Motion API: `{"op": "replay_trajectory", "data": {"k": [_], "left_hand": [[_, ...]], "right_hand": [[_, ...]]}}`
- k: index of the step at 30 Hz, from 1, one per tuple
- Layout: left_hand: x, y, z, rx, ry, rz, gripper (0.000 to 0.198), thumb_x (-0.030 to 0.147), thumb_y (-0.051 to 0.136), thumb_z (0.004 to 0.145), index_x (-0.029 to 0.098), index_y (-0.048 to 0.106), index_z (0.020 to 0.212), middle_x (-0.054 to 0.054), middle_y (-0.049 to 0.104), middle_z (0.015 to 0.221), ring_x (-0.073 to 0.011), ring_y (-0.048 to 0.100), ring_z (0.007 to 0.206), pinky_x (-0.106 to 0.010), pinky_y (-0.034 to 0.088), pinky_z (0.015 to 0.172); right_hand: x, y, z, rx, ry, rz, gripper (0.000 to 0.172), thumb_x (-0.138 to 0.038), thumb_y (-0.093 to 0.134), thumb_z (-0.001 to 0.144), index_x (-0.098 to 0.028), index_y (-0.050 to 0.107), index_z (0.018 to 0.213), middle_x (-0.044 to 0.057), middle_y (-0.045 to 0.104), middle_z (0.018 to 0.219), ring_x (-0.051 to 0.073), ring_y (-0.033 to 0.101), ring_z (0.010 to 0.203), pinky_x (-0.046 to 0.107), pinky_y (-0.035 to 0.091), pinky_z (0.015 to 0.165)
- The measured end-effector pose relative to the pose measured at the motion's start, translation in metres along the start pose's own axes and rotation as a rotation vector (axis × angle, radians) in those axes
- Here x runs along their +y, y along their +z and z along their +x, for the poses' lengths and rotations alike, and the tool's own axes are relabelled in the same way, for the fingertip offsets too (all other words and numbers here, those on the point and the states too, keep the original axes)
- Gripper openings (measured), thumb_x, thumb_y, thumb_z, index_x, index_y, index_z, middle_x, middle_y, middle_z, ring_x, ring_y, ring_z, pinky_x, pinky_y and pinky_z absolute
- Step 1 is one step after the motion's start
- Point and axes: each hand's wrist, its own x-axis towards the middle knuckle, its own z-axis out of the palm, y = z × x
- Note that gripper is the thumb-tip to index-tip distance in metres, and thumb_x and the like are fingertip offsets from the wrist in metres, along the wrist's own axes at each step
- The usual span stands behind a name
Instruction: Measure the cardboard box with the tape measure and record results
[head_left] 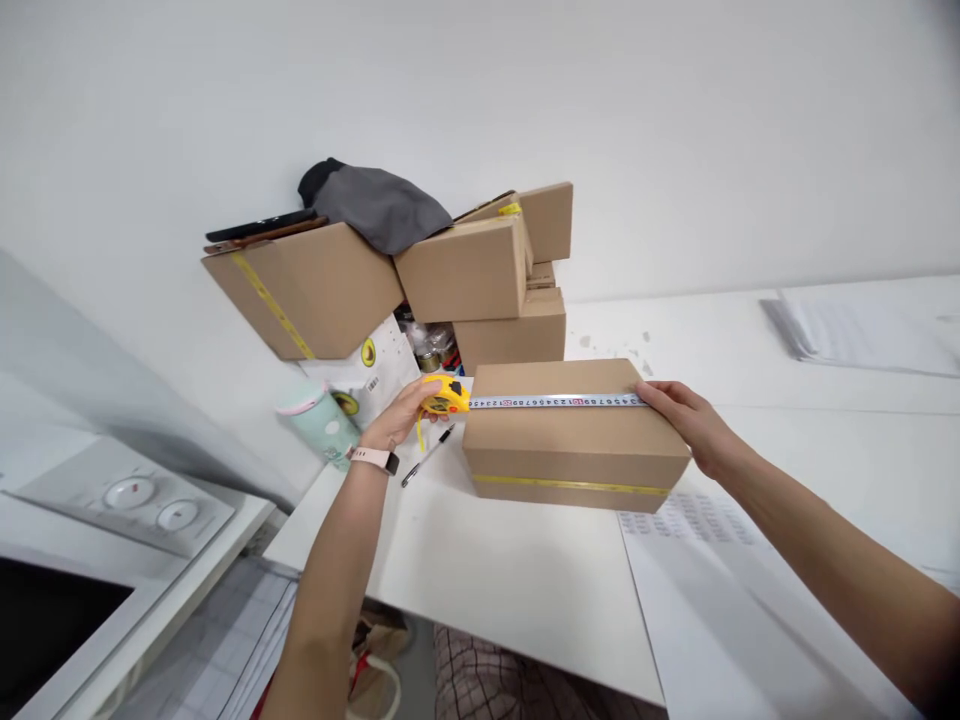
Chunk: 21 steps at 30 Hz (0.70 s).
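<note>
A closed cardboard box (570,440) with a yellow tape strip low on its near side lies on the white table. My left hand (409,408) grips the yellow case of a tape measure (448,396) at the box's left end. The silver blade, with black and red numbers, stretches along the top of the box. At the right end, my right hand (679,415) pinches the blade's end against the box edge, thumb on top; its lower fingers are partly hidden. Just below the case, a black-and-clear pen (427,456) rests on the table.
Several cardboard boxes (465,270) are stacked behind, topped by a grey cloth (382,205). A mint-green bottle (319,420) stands left of my wrist. Papers (862,335) lie at the back right, and a printed sheet (697,590) in front. A white microwave (127,510) is at lower left.
</note>
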Motion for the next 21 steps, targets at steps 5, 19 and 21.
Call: {"op": "replay_trajectory", "data": {"k": [5, 19, 21], "left_hand": [[0.006, 0.003, -0.007, -0.028, -0.006, 0.013, 0.068, 0.054, 0.077, 0.069, 0.014, 0.065, 0.124, -0.011, 0.076, 0.102, -0.022, 0.069, 0.079, -0.031, 0.05, 0.067], [0.034, 0.081, -0.111, -0.299, -0.164, -0.057, 0.063, 0.031, 0.082, 0.074, 0.025, 0.063, 0.133, -0.009, 0.069, 0.11, -0.0184, 0.065, 0.08, -0.025, 0.054, 0.06], [0.016, 0.114, -0.13, -0.435, -0.285, -0.239, 0.062, 0.03, 0.086, 0.068, 0.025, 0.064, 0.126, -0.009, 0.068, 0.109, -0.0163, 0.065, 0.075, -0.026, 0.057, 0.059]], "right_hand": [[0.001, -0.005, 0.004, 0.009, -0.018, -0.222, 0.051, -0.073, 0.071, 0.073, -0.024, 0.058, 0.069, 0.007, 0.065, 0.077, 0.021, 0.057, 0.069, 0.032, 0.039, 0.052], [-0.063, -0.021, 0.011, -0.394, -0.218, -0.058, 0.053, -0.067, 0.084, 0.063, -0.02, 0.058, 0.057, 0.001, 0.051, 0.06, 0.011, 0.039, 0.055, 0.028, 0.032, 0.05], [-0.076, -0.007, 0.002, -0.548, -0.282, -0.148, 0.055, -0.065, 0.084, 0.064, -0.02, 0.055, 0.054, -0.001, 0.048, 0.058, 0.011, 0.039, 0.056, 0.027, 0.031, 0.051]]}}
